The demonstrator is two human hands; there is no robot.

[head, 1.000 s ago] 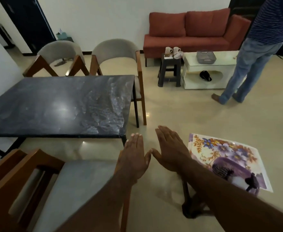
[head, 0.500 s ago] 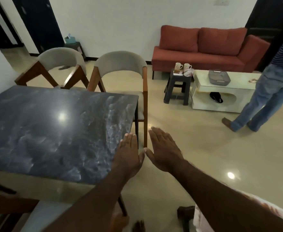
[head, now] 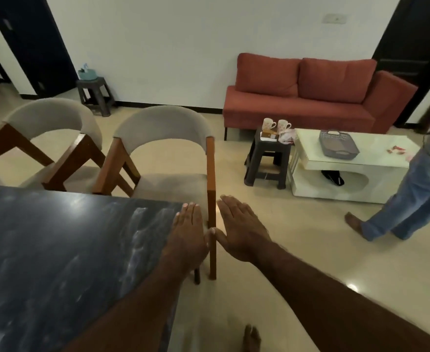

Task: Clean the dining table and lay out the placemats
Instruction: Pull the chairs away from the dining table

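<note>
The dark marble dining table (head: 56, 250) fills the lower left, its top bare. My left hand (head: 187, 232) is held flat, palm down, over the table's far right corner, fingers straight and together. My right hand (head: 242, 229) is flat too, just right of the table above the floor. The two thumbs touch between the hands. Neither hand holds anything. No placemat is in view.
Two grey-backed wooden chairs (head: 163, 153) (head: 48, 138) stand at the table's far side. Beyond are a dark stool with mugs (head: 268, 158), a white coffee table (head: 353, 168) bearing a grey basket (head: 338, 147), a red sofa (head: 310, 97), and a person in jeans (head: 417, 196) at right.
The view has risen and moved closer to the table; the floral placemats at lower right have left the frame. Both hands kept their flat pose and now reach the table's far right corner.
</note>
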